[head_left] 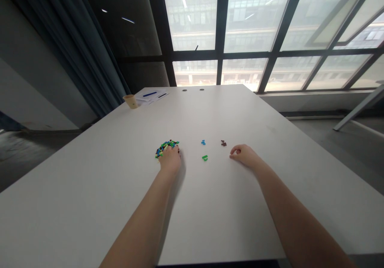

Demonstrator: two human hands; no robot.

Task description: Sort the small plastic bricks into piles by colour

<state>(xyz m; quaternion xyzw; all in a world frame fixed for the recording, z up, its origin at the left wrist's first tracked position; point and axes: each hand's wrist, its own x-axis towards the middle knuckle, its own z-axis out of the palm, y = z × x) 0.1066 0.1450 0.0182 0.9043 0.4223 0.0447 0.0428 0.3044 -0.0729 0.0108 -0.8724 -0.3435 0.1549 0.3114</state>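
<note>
My left hand (170,159) reaches into a pile of small mixed-colour bricks (164,147), left of the middle of the white table; its fingertips are hidden among the pieces. To the right lie three small groups: blue pieces (203,142), green pieces (205,158) nearer to me, and dark brown pieces (223,143). My right hand (241,154) rests on the table just right of the brown group, thumb and forefinger curled together. Whatever those fingers may hold is too small to make out.
On the far left of the white table (216,116) stand a tan cup (131,101) and papers (153,96) with a blue pen (149,94). Two dark round inserts are set near the far edge. Windows and a blue curtain lie beyond.
</note>
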